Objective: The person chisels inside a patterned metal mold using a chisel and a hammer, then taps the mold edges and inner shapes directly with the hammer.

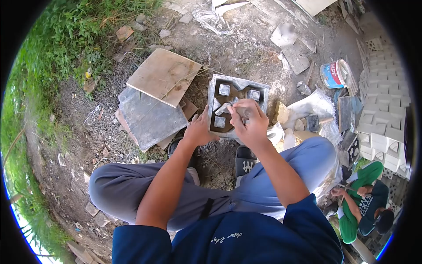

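Note:
A square grey block mould (212,94) with raised square studs and deep channels is in front of me, above my feet. My left hand (200,130) grips its lower left edge, fingers against the side wall. Over the mould's lower right part, my right hand (249,121) is closed around a small, pale, flat-ended tool (224,108). That tool's end reaches into the channel near the middle studs. Its exact kind cannot be made out, and the rest of it is hidden by my fingers.
Left of the mould lie a brown board (165,75) and a grey slab (151,119). A labelled bucket (336,74) stands right, near a white plastic sheet (310,105) with rubble. Pale patterned blocks (382,101) are stacked far right. Another person (365,202) sits lower right.

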A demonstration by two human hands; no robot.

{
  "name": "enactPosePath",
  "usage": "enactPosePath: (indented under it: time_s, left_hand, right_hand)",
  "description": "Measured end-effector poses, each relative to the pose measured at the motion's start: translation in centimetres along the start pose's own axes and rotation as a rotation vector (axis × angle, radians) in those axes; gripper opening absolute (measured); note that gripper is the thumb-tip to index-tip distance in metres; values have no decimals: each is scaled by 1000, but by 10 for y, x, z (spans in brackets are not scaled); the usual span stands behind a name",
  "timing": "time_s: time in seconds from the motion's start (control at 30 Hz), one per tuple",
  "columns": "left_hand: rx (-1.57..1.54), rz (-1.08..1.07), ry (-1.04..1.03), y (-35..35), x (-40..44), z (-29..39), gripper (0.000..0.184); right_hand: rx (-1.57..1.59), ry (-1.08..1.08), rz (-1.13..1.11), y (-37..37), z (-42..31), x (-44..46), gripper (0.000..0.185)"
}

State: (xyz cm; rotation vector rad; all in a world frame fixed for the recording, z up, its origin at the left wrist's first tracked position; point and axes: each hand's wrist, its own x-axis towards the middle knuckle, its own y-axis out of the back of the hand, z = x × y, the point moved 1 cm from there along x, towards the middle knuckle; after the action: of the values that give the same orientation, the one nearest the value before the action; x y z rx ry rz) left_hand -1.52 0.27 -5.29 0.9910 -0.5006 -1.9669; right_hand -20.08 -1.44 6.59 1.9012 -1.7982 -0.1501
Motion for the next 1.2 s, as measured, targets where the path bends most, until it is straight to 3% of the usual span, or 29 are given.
enactPosePath:
  time_s: [0.07, 0.1, 0.13, 0.2, 0.23, 0.27, 0.33, 0.37, 0.4, 0.5, 0.63, 0.8, 0.87, 1.03, 1.2]
  left_hand:
    - [-24, -9, -7, -5, 0, -5, 145]
    - [-11, -28, 27, -2, -3, -1, 145]
    - [-11, -25, 25, -4, -3, -4, 145]
    - [-62, 25, -71, -1, -2, -3, 143]
    - [-40, 3, -47, 1, -3, -1, 142]
    - [-39, 7, -48, 2, -1, 1, 142]
    - [9, -22, -16, 0, -2, -1, 143]
    - [6, -26, -7, -2, -6, -2, 143]
    - [7, -23, -2, -3, -9, -2, 143]
    - [-11, 43, -94, -5, 0, -6, 143]
    - [-4, -51, 19, 3, -4, 3, 143]
    - [-26, 13, -31, -4, 3, -5, 143]
    - [11, -33, 40, -2, 0, 0, 143]
    - [1, -19, -3, 1, 0, 2, 142]
    - [20, -37, 13, 2, -3, 3, 143]
  right_hand:
    - [-75, 314, 166, 0, -4, -5, 16]
    - [-173, 323, 142, -1, -3, -2, 17]
    - [-173, 325, 143, -1, -2, -1, 17]
    - [-119, -32, -13, -1, 1, 5, 18]
    - [-95, -38, -27, 5, -6, 6, 17]
    - [-95, -34, -27, 5, -7, 5, 17]
    - [-89, 274, 123, 5, -11, 0, 18]
    - [-121, 295, 106, 4, -8, -2, 19]
    - [-120, 291, 102, 1, -3, -3, 19]
    - [-139, 9, -40, 8, -7, 8, 22]
    - [-84, 79, 54, 9, -10, -6, 19]
    - [-79, 25, 1, 11, -9, 4, 19]
    - [-169, 193, 26, 16, -24, -2, 12]
    - [-220, 82, -22, 14, -6, 12, 17]
    - [-146, 187, 49, 18, -9, 2, 14]
